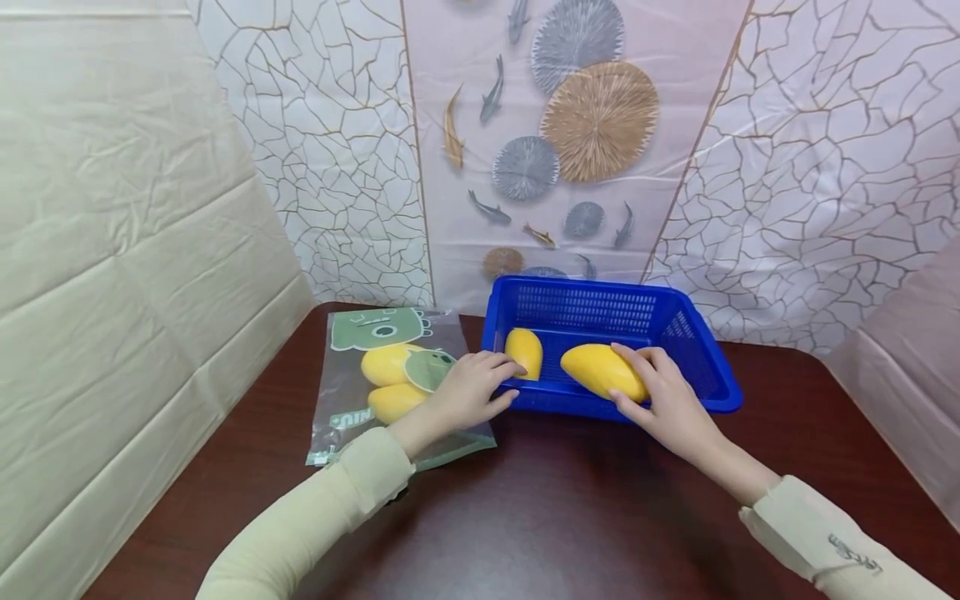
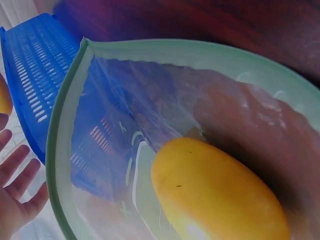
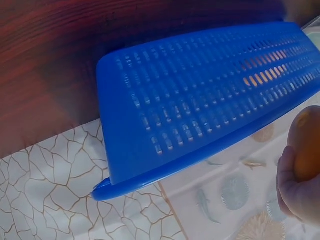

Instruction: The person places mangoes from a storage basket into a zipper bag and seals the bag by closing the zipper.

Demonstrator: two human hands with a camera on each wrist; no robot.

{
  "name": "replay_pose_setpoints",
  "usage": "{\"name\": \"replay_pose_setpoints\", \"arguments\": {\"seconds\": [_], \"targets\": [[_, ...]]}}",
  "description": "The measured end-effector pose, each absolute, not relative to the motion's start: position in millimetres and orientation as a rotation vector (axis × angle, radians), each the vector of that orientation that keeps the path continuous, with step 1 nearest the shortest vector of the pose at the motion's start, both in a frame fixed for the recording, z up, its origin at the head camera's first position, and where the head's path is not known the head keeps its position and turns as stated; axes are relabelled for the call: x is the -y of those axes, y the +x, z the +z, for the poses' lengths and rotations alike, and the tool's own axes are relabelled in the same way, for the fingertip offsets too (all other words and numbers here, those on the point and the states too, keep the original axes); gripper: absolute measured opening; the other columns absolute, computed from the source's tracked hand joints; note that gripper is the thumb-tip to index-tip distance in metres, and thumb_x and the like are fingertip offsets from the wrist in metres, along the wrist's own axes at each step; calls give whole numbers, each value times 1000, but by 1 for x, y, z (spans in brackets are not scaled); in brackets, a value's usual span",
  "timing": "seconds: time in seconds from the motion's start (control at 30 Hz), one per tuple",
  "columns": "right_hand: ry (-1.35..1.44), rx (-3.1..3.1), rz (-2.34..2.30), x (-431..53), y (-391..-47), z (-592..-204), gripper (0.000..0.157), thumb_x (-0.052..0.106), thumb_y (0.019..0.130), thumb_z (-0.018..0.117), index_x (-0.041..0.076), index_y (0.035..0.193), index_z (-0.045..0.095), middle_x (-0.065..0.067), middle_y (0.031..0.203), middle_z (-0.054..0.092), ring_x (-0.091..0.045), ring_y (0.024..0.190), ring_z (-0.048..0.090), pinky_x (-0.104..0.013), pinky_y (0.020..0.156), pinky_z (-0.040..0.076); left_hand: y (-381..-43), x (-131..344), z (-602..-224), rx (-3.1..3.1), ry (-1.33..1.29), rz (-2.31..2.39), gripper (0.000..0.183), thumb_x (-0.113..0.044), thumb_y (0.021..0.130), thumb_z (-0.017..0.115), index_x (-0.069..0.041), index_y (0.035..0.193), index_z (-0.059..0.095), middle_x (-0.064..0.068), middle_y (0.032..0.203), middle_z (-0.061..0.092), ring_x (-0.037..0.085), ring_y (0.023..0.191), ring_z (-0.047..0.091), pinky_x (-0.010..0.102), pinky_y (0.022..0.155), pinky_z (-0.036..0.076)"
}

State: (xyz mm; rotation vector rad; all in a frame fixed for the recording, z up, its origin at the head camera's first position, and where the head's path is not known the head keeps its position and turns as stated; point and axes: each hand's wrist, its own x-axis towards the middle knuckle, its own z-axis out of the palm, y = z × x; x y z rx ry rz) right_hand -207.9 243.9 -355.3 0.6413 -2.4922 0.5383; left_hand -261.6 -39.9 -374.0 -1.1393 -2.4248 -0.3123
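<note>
My right hand (image 1: 663, 400) grips a yellow mango (image 1: 602, 372) above the front rim of a blue slotted plastic basket (image 1: 705, 367). The same mango (image 3: 306, 142) shows at the right edge of the right wrist view, thumb against its side. A second mango (image 1: 524, 353) is in the basket's left end. My left hand (image 1: 474, 388) reaches to the basket's front left rim, fingers extended and loosely spread, fingertips right by that second mango. Under my left forearm lies a clear bag (image 1: 341, 417) with green cartoon prints. Two mangoes (image 1: 393, 364) are inside it.
The dark reddish-brown table (image 1: 540, 517) carries the basket and the bag. A patterned cloth (image 1: 360, 150) hangs close behind the basket, and a cream cloth wall (image 1: 135, 292) stands along the left. In the left wrist view, the bag's green-edged mouth (image 2: 175, 47) gapes around a mango.
</note>
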Motion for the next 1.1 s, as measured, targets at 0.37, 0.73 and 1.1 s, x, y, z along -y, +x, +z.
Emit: {"name": "replay_pose_setpoints", "arguments": {"seconds": [0.37,0.73,1.1], "targets": [[668,2468,536,-239,-199,-361,60,14,76,75,9,131,52,-13,105,51,-21,87,47,-35,67,44,-243,49,-377,2398,-1171,-333,25,-24,87,64,-17,111,66,-1,110,66,17,105,60,35,88,48],[664,2467,562,-235,-191,-364,61,14,75,76,11,131,52,-11,107,50,-17,80,53,-29,62,49,-234,62,-384,2348,-1162,-268,24,-27,86,65,-19,108,67,-3,106,67,16,102,61,33,87,49],[697,2399,571,-234,-188,-365,62,12,68,80,11,126,57,-10,105,49,-18,86,51,-31,65,49,-227,82,-384,2376,-1145,-280,25,-26,85,65,-18,109,66,-2,106,67,18,103,61,36,90,48]]}}
